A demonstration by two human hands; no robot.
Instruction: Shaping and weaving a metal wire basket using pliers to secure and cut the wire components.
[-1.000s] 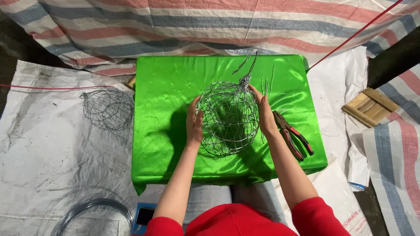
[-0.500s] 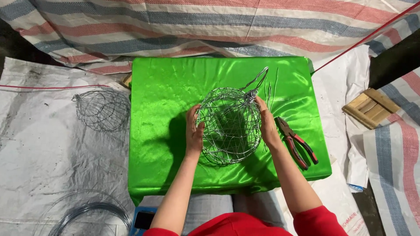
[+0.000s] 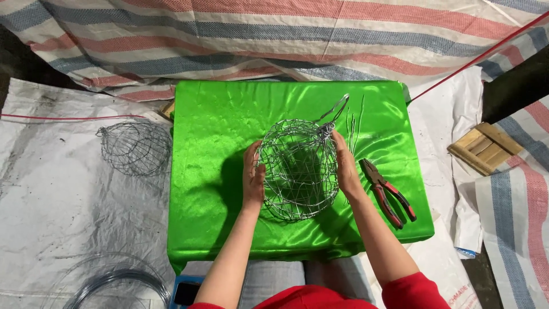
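Note:
A round wire basket point(image 3: 297, 169) with a wire loop handle at its upper right rests on a table covered in shiny green cloth point(image 3: 217, 126). My left hand point(image 3: 252, 180) presses flat against the basket's left side. My right hand point(image 3: 345, 166) cups its right side, fingers near the twisted wires at the top. Both hands grip the basket between them. Red-handled pliers point(image 3: 389, 191) lie on the cloth just right of my right hand. A few loose straight wires point(image 3: 355, 123) lie beyond the basket.
A second wire basket point(image 3: 136, 147) sits on the white sacking at the left. A coil of wire point(image 3: 117, 286) lies at the lower left. A small wooden stool point(image 3: 485, 149) stands at the right. A striped tarp point(image 3: 320, 34) covers the far side.
The view has shifted slightly; the basket and both hands sit a little lower and more central on the cloth. My grip on the basket is unchanged.

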